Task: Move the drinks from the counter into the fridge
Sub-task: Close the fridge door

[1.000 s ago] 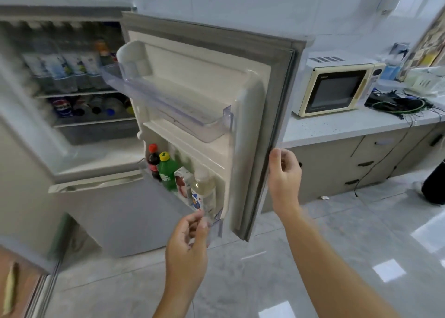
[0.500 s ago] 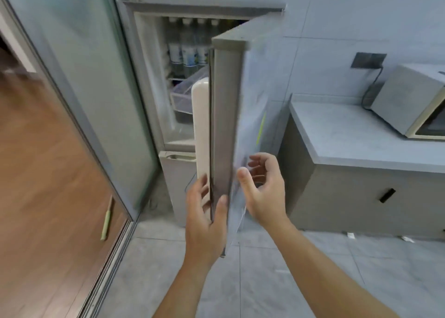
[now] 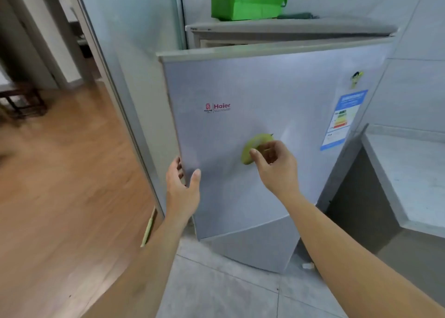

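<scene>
Both hands are up at the fridge door (image 3: 252, 115), which stands a little ajar, a narrow gap showing along its top edge against the fridge (image 3: 289, 32) body behind it. The left hand (image 3: 181, 187) is on the door's free edge: the thumb lies flat on the silver front, the fingers (image 3: 178, 167) curl round the edge out of sight, so the hand is clamped on that edge. The right hand (image 3: 274, 166) is loosely curled in front of the door face, thumb and fingers bent inward with space between them, gripping nothing; whether the fingertips touch the door I cannot tell. Just behind and left of those right fingers sits a yellow-green banana-shaped magnet (image 3: 250, 149), partly hidden by the hand. Up and left of the fingers, a red brand logo (image 3: 218, 107) on the door. Up and to the right of the right fingers, a blue energy label (image 3: 343, 120) and above it a small cartoon sticker (image 3: 356, 79). Well above both hands, a green bag (image 3: 243, 2) rests on the fridge top. Far right of the right fingers runs the pale tabletop (image 3: 414, 173), bare where it shows. No drinks are in view here, on the tabletop or elsewhere. Left of the left fingers, a glass sliding panel (image 3: 130, 53), then wooden floor (image 3: 60, 173), with a thin pale stick (image 3: 148, 226) lying near the track. Grey tiles (image 3: 228, 293) underfoot.
</scene>
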The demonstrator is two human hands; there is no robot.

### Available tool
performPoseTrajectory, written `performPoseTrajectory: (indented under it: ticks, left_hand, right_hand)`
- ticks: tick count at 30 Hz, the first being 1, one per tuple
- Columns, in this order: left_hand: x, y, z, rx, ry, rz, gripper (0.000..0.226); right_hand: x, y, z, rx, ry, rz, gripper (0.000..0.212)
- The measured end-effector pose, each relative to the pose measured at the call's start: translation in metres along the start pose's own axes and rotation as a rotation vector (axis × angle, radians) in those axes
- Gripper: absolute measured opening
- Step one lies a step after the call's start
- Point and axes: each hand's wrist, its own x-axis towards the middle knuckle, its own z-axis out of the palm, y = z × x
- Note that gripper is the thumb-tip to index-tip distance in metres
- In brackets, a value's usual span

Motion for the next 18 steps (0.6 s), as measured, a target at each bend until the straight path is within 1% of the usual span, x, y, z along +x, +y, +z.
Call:
performPoseTrajectory:
  ticks: [3, 6, 9, 13, 18]
  left_hand:
    - [0.032, -0.004, 0.009, 0.01, 0.024, -0.001, 0.067]
    - [0.06, -0.008, 0.017, 0.009, 0.007, 0.004, 0.068]
    - [0.096, -0.012, 0.026, 0.015, -0.051, 0.016, 0.065]
    - [0.137, -0.012, 0.04, 0.023, -0.166, 0.079, 0.061]
    - [0.186, -0.007, 0.06, 0.028, -0.25, 0.063, 0.068]
  right_hand:
    - [0.034, 0.007, 0.014, -0.068, -0.015, 0.046, 0.027]
    - [0.06, 0.01, 0.028, -0.128, 0.009, 0.069, 0.034]
    - [0.078, 0.011, 0.04, -0.18, 0.041, 0.084, 0.035]
    - [0.098, 0.009, 0.056, -0.274, 0.078, 0.137, 0.035]
    - [0.121, 0.005, 0.076, -0.292, 0.122, 0.217, 0.035]
